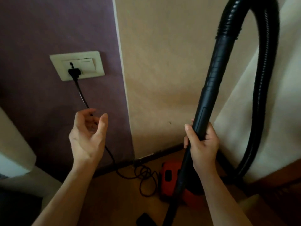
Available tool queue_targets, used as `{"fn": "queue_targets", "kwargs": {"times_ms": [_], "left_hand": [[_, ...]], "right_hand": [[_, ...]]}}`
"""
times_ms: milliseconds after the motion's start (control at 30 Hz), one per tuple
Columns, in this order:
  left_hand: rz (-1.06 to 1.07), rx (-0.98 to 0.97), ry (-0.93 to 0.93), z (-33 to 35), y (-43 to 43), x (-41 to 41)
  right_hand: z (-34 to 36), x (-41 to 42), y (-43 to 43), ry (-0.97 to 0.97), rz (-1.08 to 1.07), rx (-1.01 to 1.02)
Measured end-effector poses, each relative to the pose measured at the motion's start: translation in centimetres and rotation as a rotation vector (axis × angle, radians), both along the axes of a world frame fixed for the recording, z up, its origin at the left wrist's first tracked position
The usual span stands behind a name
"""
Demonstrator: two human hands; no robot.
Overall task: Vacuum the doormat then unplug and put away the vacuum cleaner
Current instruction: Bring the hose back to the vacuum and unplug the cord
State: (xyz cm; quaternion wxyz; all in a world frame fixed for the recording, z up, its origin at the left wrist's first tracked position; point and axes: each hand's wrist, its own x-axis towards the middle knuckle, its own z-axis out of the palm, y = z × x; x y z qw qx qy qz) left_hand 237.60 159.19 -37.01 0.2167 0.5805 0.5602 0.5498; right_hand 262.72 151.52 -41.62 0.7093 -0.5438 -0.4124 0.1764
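Observation:
A black plug (74, 72) sits in a cream wall socket (77, 65) on the purple wall. Its black cord (82, 97) runs down past my left hand (88, 132), which is raised with loosely curved fingers around the cord without gripping it, then on to a tangle on the floor. My right hand (202, 144) grips the black vacuum wand (210, 82), held upright. The ribbed black hose (263, 79) loops over the top and down the right side. The red vacuum body (171, 175) stands on the floor behind the wand.
A beige wall panel (162, 70) meets the purple wall at a white edge strip. A pale door or wall (276, 111) stands at the right. Coiled cord (145, 176) lies on the wooden floor. A white ledge (14, 152) juts in at the left. A dark flat object (144, 219) lies on the floor.

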Motion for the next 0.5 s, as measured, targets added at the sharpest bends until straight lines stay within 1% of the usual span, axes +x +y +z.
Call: {"fn": "queue_targets", "kwargs": {"times_ms": [167, 300, 400, 500], "left_hand": [[0.028, 0.097, -0.017, -0.6, 1.7, -0.7], [0.015, 0.098, -0.022, -0.9, 2.7, -1.4], [0.030, 0.099, 0.021, -0.3, 3.1, -1.8], [0.035, 0.018, 0.027, 0.7, 3.4, -2.0]], "right_hand": [[-1.3, -0.3, 2.5, 0.012, -0.023, 0.028], [-2.8, -0.9, 4.5, 0.009, -0.086, -0.015], [-3.1, -2.2, 4.9, -0.035, -0.071, -0.026], [-2.2, -3.3, 4.4, -0.100, -0.046, -0.028]]}}
